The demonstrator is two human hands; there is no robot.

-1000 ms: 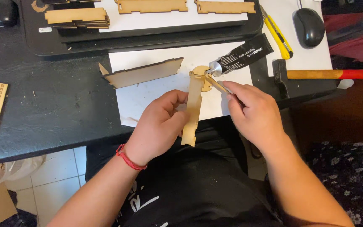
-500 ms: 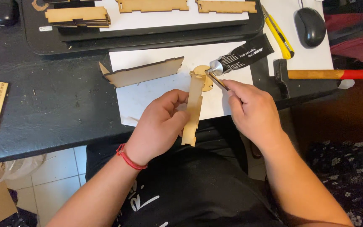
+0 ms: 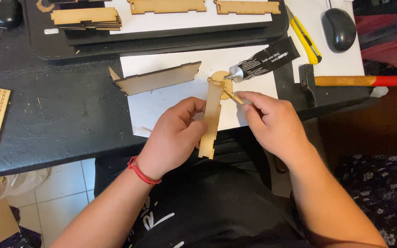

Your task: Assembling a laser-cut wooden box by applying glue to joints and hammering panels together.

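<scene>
Black desk (image 3: 60,110), white paper sheet (image 3: 171,103), hammer (image 3: 350,81), black tray (image 3: 161,39)

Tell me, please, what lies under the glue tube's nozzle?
A round wooden disc on white paper lies beneath the glue tube; the wooden strip hides part of it.

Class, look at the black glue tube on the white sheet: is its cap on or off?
Off. The glue tube lies on its side on the white sheet, its bare silver nozzle pointing left; no cap covers it.
</scene>
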